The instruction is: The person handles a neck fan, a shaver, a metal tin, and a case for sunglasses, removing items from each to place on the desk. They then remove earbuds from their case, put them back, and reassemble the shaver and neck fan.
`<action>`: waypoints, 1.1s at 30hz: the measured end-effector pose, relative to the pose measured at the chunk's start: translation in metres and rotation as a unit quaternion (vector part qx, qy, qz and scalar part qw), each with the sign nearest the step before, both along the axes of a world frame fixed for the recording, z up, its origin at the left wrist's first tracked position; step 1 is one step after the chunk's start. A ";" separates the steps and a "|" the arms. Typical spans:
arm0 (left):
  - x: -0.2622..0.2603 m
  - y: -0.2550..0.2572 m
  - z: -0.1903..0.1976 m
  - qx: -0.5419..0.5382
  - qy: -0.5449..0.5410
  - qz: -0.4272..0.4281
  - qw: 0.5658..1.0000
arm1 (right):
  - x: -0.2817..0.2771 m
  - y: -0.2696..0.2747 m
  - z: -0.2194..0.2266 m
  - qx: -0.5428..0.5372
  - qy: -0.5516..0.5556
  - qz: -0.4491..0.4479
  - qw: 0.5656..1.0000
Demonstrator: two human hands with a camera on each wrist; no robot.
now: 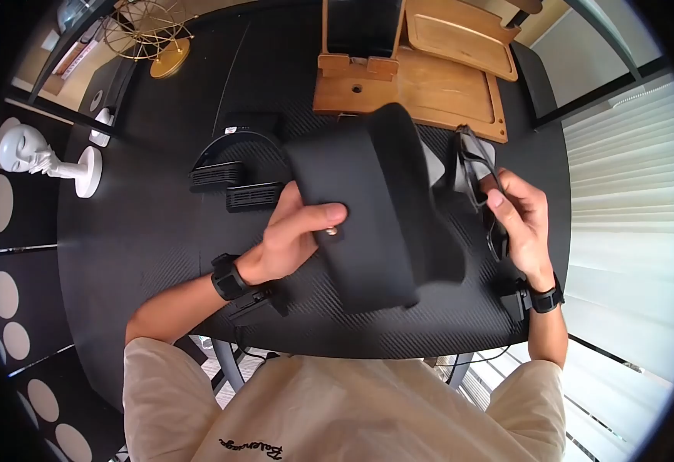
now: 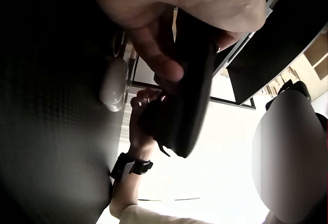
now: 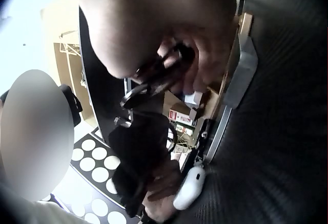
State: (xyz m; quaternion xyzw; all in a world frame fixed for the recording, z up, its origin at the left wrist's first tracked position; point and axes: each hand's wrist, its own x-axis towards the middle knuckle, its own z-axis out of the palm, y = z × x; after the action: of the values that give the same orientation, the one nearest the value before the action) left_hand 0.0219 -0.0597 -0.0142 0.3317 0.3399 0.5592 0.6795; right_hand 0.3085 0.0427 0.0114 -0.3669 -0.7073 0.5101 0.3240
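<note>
My left hand (image 1: 295,231) grips a black soft-looking case (image 1: 352,208) by its left side, with the thumb on its face beside a small metal snap. The case is tilted above the desk, its wide flap standing out on the right. In my right hand (image 1: 526,215) are black-framed glasses (image 1: 472,173), pinched between thumb and fingers to the right of the case. The right wrist view shows the glasses (image 3: 148,88) under the fingers, with the dark case (image 3: 138,137) close beyond. In the left wrist view, the case (image 2: 192,101) hangs edge-on below the left hand.
Behind the case, a wooden stand (image 1: 445,88) holds a dark-screened device (image 1: 364,27). A black curved vented device (image 1: 256,196) lies left of the case. Pale rounded objects (image 1: 432,164) sit partly hidden behind it. Farther left are a gold wire ornament (image 1: 169,58) and a white figurine (image 1: 87,171).
</note>
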 end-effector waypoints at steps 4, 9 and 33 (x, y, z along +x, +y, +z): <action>-0.012 -0.004 -0.006 -0.035 0.001 -0.016 0.999 | 0.006 0.004 0.003 -0.003 -0.105 0.130 0.986; -0.008 -0.008 -0.008 -0.065 0.023 0.012 0.998 | 0.009 -0.001 0.010 -0.014 -0.154 0.176 0.972; -0.026 -0.025 0.021 -0.047 0.100 -0.030 0.993 | 0.009 -0.005 0.007 0.108 -0.192 0.177 0.959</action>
State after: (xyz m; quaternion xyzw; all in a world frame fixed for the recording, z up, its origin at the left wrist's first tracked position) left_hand -0.0040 -0.0848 0.0072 0.3636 0.4215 0.4860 0.6737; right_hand 0.3175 0.0381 0.0180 -0.2899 -0.8606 0.3996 0.1247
